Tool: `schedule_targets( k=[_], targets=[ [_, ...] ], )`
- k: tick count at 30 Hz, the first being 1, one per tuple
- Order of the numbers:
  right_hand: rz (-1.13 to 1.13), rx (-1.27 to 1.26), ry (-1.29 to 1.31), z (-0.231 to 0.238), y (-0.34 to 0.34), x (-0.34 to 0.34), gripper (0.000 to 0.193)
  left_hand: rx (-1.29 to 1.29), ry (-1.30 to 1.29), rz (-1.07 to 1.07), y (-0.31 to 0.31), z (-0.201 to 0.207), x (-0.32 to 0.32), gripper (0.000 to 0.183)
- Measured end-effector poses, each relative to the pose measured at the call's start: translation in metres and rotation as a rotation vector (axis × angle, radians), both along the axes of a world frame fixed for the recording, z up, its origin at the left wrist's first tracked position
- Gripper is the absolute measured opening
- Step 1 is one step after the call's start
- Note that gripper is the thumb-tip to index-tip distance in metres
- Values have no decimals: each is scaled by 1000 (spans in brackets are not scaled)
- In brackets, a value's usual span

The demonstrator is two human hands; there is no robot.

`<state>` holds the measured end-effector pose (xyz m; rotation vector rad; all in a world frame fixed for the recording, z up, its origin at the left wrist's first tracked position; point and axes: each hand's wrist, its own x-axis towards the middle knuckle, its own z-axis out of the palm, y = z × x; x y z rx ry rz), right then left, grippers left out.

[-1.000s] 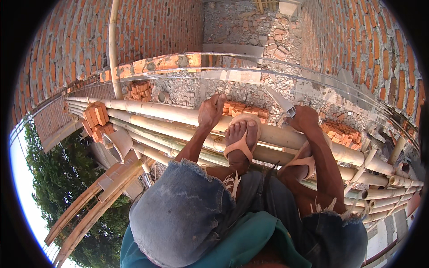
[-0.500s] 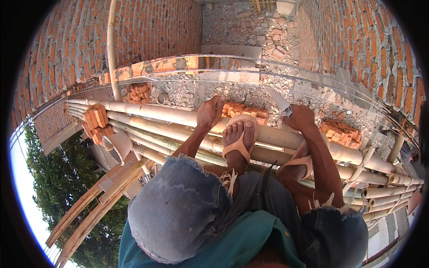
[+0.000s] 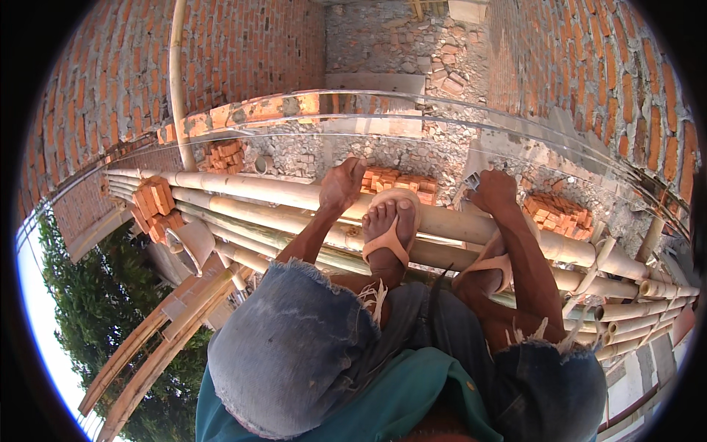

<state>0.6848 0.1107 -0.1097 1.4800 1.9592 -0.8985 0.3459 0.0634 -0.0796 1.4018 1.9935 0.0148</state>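
Note:
My left hand (image 3: 342, 184) is closed in a fist above the thick front bamboo pole (image 3: 258, 189), left of my sandalled foot (image 3: 390, 225). What its fingers hold, if anything, is hidden. Farther right, my right hand (image 3: 493, 193) is closed around a grey metal tool (image 3: 472, 179). Only a shiny end of it shows beside the fingers, so its kind is unclear. Both hands are just short of several thin rods or lines (image 3: 294, 118) that curve across the view. I crouch on the bamboo poles in orange sandals (image 3: 391, 245).
Bricks (image 3: 151, 206) are piled on the poles at left, beside a pale bucket (image 3: 193, 244). Below lie brick stacks (image 3: 557, 215) and rubble (image 3: 434, 158). Brick walls (image 3: 243, 55) rise on both sides. An upright bamboo pole (image 3: 177, 81) stands at left; cut bamboo ends (image 3: 607, 313) jut out at right.
The grey tool in my right hand has turned, and its long pale side no longer shows clearly. The view has shifted slightly; my left hand stays closed in nearly the same place.

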Motion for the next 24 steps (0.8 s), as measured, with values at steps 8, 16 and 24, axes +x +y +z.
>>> schedule_targets(
  k=[8,16,24],
  targets=[
    [-66,-56,82,-14,-3,3,31,147,-194,-31,-1,-12,2,48],
    [-155,12,200,-29,-8,2,31,103,-178,-263,2,-7,4,53],
    [-199,20,224,-26,-9,0,31,338,-81,-461,-15,-55,-34,51]
  ],
)
